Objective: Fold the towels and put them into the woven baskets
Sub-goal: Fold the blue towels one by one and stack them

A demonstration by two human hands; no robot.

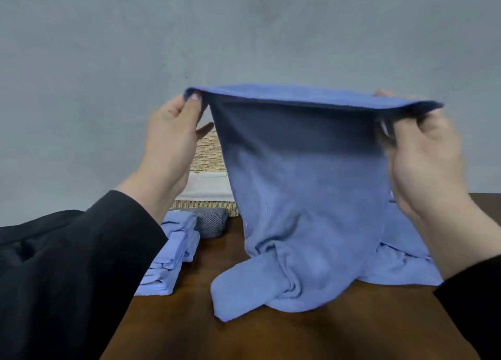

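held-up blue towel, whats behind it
Behind the held-up blue towel, a woven basket with a pale liner shows at its left edge. The rest of the basket and its contents are covered by the towel.

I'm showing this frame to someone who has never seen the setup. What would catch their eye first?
First, the blue towel held up at centre frame, its top edge pinched by the left hand and the right hand while its lower end trails on the wooden table. Next, the stack of folded blue towels at left, and the woven basket behind it.
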